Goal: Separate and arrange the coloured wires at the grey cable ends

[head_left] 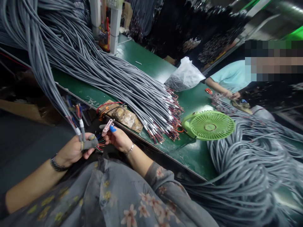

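Note:
My left hand is closed around the ends of grey cables, with a grey covering on its thumb. Thin coloured wires fan out past that thumb toward my other hand. My right hand is closed on a small pink tool, whose exact kind I cannot make out, and its fingers are close to the wire tips. Blue wrapping shows on one of its fingers. More grey cables hang from the pile down to my left hand.
A large bundle of grey cables covers the green table. At the edge lies a taped cardboard piece. Beyond are a green fan, a plastic bag and coiled cables. Across the table, a person in a light-blue top handles wires.

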`<state>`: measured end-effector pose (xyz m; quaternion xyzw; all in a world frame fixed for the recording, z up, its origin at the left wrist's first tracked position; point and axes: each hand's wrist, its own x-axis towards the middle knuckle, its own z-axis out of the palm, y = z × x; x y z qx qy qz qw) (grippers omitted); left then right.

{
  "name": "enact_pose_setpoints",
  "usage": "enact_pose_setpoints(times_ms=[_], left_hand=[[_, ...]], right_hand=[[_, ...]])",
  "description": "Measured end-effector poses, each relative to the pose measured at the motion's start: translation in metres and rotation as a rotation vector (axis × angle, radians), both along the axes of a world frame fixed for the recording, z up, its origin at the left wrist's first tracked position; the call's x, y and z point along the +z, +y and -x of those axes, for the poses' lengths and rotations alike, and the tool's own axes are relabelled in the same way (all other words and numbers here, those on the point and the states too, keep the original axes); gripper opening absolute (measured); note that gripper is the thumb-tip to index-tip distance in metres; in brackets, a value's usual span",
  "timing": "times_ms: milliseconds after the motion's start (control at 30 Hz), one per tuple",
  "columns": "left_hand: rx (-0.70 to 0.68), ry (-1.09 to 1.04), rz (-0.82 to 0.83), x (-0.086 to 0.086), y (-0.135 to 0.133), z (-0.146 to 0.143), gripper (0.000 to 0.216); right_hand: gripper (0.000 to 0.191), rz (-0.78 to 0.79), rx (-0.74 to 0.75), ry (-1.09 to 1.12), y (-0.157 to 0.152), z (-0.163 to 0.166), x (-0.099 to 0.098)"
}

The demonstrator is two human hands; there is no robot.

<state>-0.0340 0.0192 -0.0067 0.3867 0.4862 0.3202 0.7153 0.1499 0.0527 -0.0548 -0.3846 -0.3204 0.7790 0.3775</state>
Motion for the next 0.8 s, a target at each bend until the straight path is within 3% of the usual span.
enact_pose_setpoints(times_ms=[200,333,433,633,800], left_hand=[[-0.151,-0.023,0.061,0.003,0.017,-0.001,0.032],[-0.182,-0.035,0.081,0.002,0.024,-0.005,0.030],[-0.201,-0.042,0.096,-0.002,0.027,-0.007,0.028],[-0.186,-0.027,0.121,-0.011,0.028,-0.008,0.029],[-0.167,-0.009,0.116,-0.008,0.026,-0.009,0.036]], right_hand=[[0.068,-0.174,-0.302,-0.151,-0.001,0.009,-0.008],[0.063,-0.001,-0.203,0.013,0.004,0.014,-0.004],[0.055,0.088,-0.216,0.118,0.007,0.017,-0.002],[0.049,0.110,-0.261,0.146,0.008,0.018,-0.003],[0.058,0.132,-0.195,0.141,0.006,0.015,0.003]])
